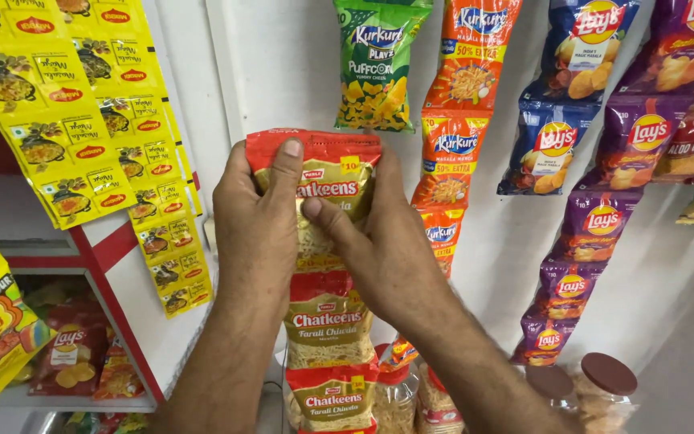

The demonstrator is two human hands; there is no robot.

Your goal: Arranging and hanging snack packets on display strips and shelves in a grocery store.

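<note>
Both my hands grip the top packet of a hanging strip of red and gold snack packets (327, 321) in front of a white wall. My left hand (257, 225) clasps the packet's left side, with the thumb pressed on its upper red edge. My right hand (379, 241) holds the right side, thumb laid across the clear window of the top packet (332, 173). Two more packets of the same strip hang straight below my wrists.
Strips of yellow noodle sachets (82, 120) hang at left beside a red-edged shelf (110, 241) with more snacks. Green, orange, blue and purple chip packets (596, 128) hang at right. Jars with brown lids (604, 378) stand at bottom right.
</note>
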